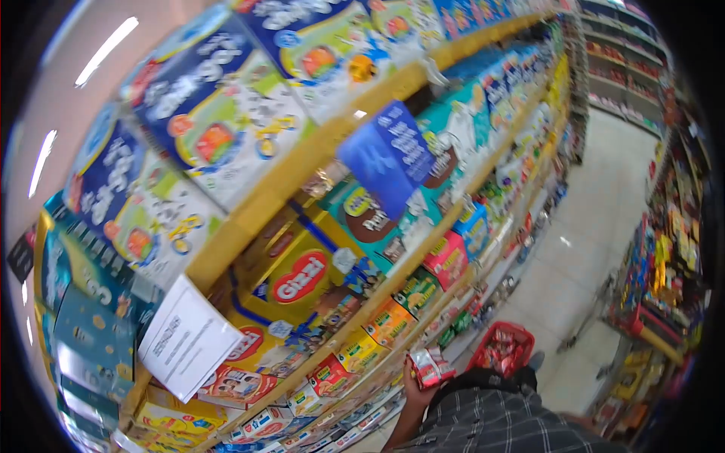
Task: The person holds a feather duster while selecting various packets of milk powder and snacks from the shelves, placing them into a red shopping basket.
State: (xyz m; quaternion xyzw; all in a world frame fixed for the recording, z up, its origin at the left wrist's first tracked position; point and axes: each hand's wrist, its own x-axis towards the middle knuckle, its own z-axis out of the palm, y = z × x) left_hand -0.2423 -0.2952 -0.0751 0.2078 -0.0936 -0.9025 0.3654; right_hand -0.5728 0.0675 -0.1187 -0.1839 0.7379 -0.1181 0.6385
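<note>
At the lower middle, beside the checked shirt (491,415), my left hand (414,389) is closed around a red and white packet (430,368). It is held close to the shelf edge, and the print on it is too blurred to read. Just beyond my body sits a red basket (479,355) with several shiny red packets (504,351) in it. A shoe tip (536,360) shows next to the basket. I do not see my right hand; the shirt covers that side.
A long shelf with yellow edges (294,170) runs along my left, carrying diaper packs (219,136), gold Gizzi boxes (298,275) and small coloured cartons (389,321). A blue sign (389,155) and white paper (189,340) stick out. Right lies a tiled aisle (604,174) with stocked shelves (664,264).
</note>
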